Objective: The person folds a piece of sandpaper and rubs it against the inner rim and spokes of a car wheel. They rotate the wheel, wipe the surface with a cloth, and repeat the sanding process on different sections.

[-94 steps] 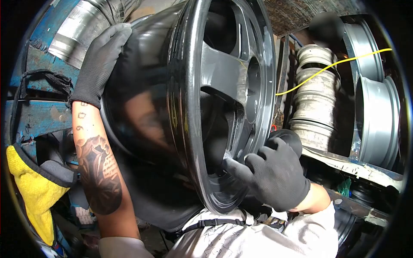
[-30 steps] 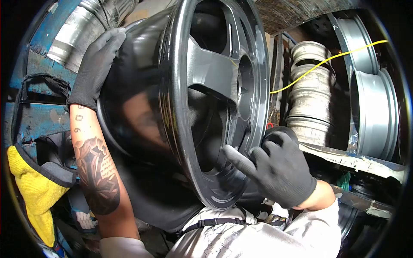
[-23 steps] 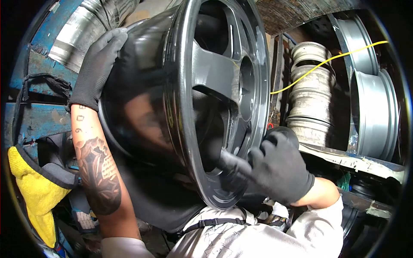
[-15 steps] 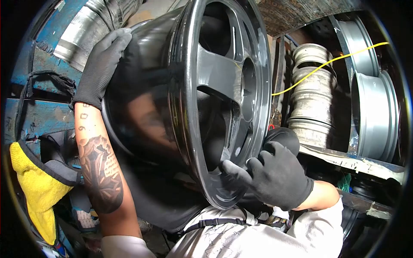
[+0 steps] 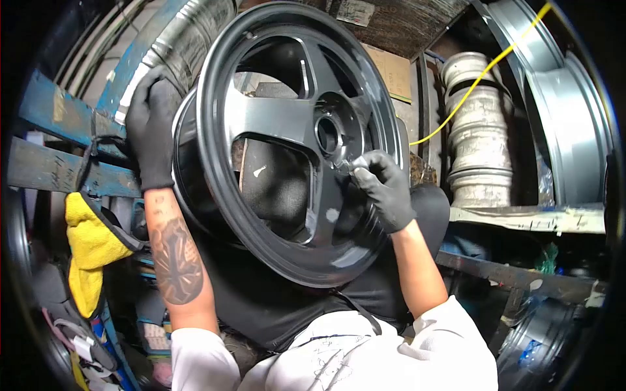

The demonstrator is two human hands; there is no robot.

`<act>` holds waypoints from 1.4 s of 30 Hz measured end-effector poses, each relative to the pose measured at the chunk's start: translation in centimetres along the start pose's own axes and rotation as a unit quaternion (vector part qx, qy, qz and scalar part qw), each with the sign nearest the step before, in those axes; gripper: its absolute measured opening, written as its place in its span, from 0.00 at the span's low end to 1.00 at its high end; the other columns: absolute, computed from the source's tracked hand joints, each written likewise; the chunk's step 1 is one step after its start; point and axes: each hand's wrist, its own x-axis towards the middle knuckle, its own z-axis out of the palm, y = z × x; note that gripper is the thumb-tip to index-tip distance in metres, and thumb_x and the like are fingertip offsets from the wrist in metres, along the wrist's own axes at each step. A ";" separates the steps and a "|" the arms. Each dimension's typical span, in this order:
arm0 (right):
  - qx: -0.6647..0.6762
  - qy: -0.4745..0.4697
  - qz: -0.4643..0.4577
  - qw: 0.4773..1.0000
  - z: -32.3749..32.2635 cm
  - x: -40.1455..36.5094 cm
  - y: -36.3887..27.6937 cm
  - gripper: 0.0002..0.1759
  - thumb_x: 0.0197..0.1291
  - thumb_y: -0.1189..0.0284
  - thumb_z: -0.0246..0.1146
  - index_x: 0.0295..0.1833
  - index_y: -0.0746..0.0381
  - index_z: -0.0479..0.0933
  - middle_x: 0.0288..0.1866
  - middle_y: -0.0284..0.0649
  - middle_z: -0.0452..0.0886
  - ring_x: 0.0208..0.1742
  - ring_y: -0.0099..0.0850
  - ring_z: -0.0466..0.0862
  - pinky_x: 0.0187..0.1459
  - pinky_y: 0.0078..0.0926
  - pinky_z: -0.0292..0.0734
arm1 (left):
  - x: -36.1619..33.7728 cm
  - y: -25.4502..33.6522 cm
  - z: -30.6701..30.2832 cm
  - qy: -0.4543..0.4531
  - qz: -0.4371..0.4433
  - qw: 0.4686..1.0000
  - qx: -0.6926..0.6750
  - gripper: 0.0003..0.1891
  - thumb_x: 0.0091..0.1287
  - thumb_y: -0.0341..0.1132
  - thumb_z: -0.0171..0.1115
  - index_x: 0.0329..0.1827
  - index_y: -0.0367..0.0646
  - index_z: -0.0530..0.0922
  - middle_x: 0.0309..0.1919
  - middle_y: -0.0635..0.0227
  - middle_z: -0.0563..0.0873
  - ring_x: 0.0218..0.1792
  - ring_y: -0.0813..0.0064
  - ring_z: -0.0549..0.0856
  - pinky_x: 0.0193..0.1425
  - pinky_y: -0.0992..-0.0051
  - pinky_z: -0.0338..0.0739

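A dark grey spoked car wheel rim (image 5: 277,118) stands tilted across my lap, its face turned up toward me. It has pale patches on one spoke and on the lower lip. My left hand (image 5: 155,127), in a black glove, holds the rim's rear edge on the left side, with part of the fingers hidden behind it. Close to the hub, my right hand (image 5: 385,186), also gloved, is pinched closed against the spoke's base. Something pale shows at its fingertips, too small to make out.
Several worn wheel rims (image 5: 479,130) are stacked at the right, beside silver rims (image 5: 567,124) on a shelf. A yellow hose (image 5: 479,85) crosses there. At the left, a yellow cloth (image 5: 94,251) hangs by a blue metal frame (image 5: 55,107). Another metal rim (image 5: 186,45) lies behind.
The wheel rim has turned so its face shows more fully. My right hand has moved from the lower lip up to the hub area. My left hand stays at the rear edge, now lower in view.
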 end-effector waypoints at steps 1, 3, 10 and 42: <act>0.051 0.010 0.031 0.998 0.2 -0.2 0.2 0.06 0.69 0.73 0.64 0.48 0.64 0.79 0.42 0.29 0.80 0.41 0.16 0.77 0.44 0.17 0.75 | -0.9 3.8 0.3 0.052 0.016 0.998 0.008 0.20 0.77 0.38 0.53 0.63 0.33 0.77 0.53 0.61 0.83 0.53 0.72 0.81 0.61 0.76 0.74; 0.018 0.002 -0.004 1.000 0.0 -2.2 -0.3 0.07 0.71 0.71 0.62 0.48 0.63 0.79 0.42 0.30 0.81 0.41 0.17 0.78 0.44 0.17 0.76 | -5.2 9.3 0.3 0.126 0.035 0.990 -0.043 0.19 0.78 0.38 0.51 0.63 0.33 0.77 0.50 0.61 0.83 0.48 0.74 0.81 0.55 0.77 0.75; 0.211 -0.073 0.020 0.975 -1.8 -5.2 -1.1 0.16 0.73 0.63 0.62 0.54 0.65 0.73 0.41 0.38 0.84 0.40 0.22 0.86 0.40 0.19 0.82 | -19.3 22.5 6.8 -0.022 0.057 0.985 -0.163 0.22 0.74 0.33 0.53 0.68 0.30 0.70 0.48 0.57 0.84 0.45 0.72 0.84 0.47 0.75 0.80; 0.009 0.021 -0.083 0.996 -6.3 -7.5 -3.6 0.17 0.66 0.75 0.62 0.59 0.67 0.79 0.46 0.35 0.83 0.42 0.18 0.78 0.48 0.20 0.76 | -24.2 22.5 12.5 -0.136 -0.352 0.866 -0.328 0.24 0.69 0.26 0.65 0.66 0.32 0.69 0.50 0.60 0.83 0.50 0.78 0.83 0.56 0.80 0.78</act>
